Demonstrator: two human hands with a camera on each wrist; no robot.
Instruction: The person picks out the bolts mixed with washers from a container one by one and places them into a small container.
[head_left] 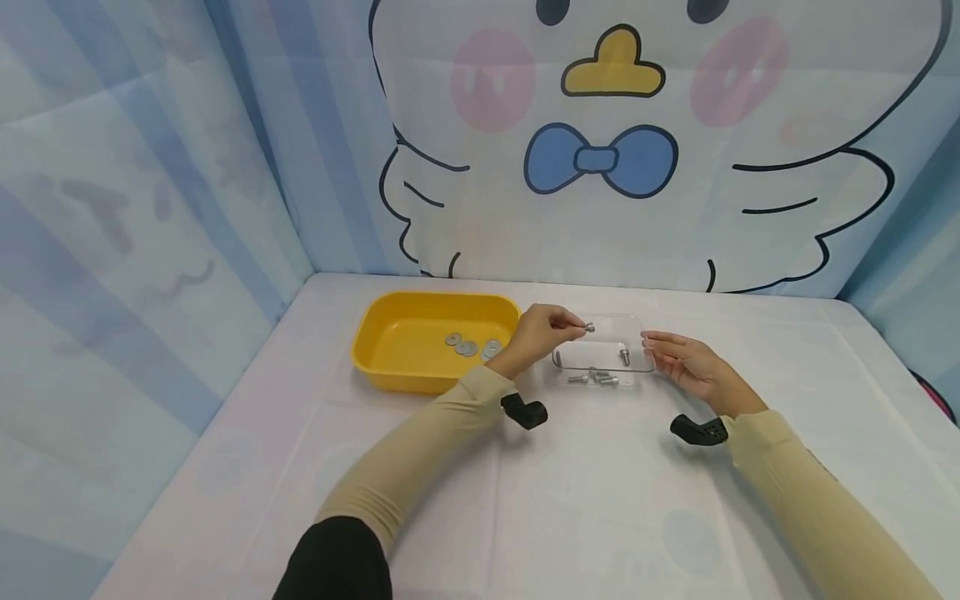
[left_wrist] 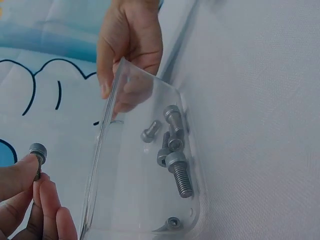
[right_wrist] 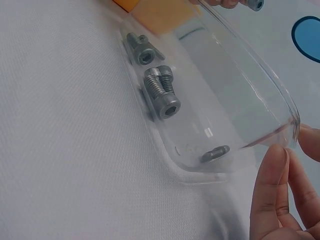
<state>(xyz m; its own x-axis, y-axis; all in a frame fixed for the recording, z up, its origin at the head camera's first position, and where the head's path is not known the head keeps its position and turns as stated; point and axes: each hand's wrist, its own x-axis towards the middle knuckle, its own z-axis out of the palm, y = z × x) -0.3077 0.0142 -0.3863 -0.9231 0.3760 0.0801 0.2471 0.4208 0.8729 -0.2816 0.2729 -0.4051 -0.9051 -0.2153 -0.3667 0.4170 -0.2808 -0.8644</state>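
Note:
My left hand [head_left: 536, 337] pinches a socket-head bolt [left_wrist: 38, 150] between thumb and fingertips, head uppermost. It holds the bolt above the clear plastic box [head_left: 641, 321], beside its rim in the left wrist view. At the box's right end, my right hand [head_left: 693, 367] grips the corner with thumb and fingertips. Several loose metal bolts [right_wrist: 167, 102] lie on the box floor, most along the near side. One small metal piece [right_wrist: 216, 153] lies apart from them, close to the right end. To the left stands a yellow tray [head_left: 405, 379] with several flat washers [head_left: 466, 347] in it.
The left forearm reaches past the tray's right side and hides part of it. A white cloth [head_left: 585, 500] covers the table. Behind it hangs a curtain [head_left: 480, 208] with a cartoon bird print. Each wrist wears a black mount [head_left: 525, 411].

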